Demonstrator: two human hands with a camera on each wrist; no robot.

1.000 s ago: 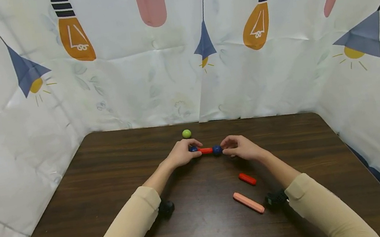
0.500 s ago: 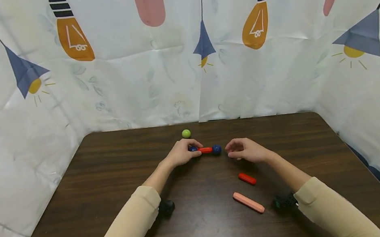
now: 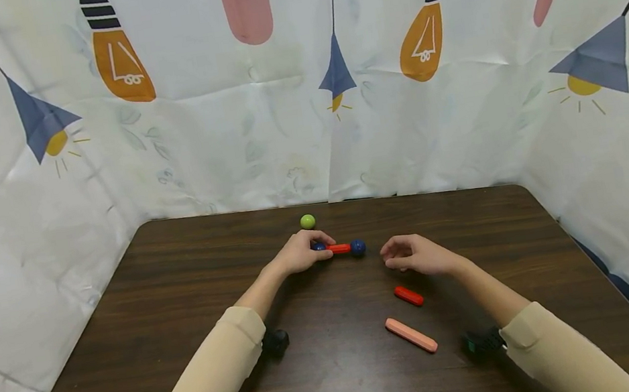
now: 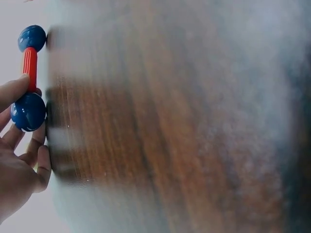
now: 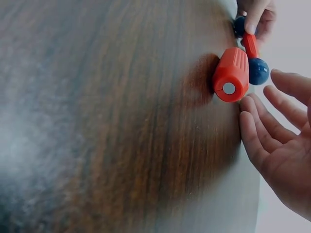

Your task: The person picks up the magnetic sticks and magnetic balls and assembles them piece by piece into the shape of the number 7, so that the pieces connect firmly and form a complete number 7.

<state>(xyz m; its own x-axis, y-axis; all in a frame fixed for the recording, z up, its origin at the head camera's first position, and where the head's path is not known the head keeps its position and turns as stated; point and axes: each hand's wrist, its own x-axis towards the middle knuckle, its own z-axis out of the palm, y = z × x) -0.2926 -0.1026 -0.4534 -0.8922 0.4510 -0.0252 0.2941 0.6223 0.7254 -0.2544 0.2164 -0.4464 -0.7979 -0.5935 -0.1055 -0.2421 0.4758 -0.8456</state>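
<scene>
A red rod [image 3: 339,248] joins two blue balls, one at each end, like a small dumbbell; the right-hand blue ball [image 3: 357,248] is bare of fingers. My left hand [image 3: 299,253] pinches the rod near its left end, around the other blue ball [image 4: 28,112]. To the right of the dumbbell my right hand [image 3: 417,254] is held apart from it, fingers loosely bent and nothing between them. Nearest below that hand lies a loose red rod [image 3: 409,296], whose end shows a round silver disc in the right wrist view.
Toward the table's far edge sits a green ball [image 3: 307,222], just beyond the left hand. A longer salmon-pink rod [image 3: 411,335] lies nearer than the loose red one. Patterned white cloth [image 3: 234,147] hangs behind the dark wooden table [image 3: 183,297].
My right hand has left the right-hand blue ball and drawn back to the right and toward me. The left hand keeps its pinch on the dumbbell, nearly still.
</scene>
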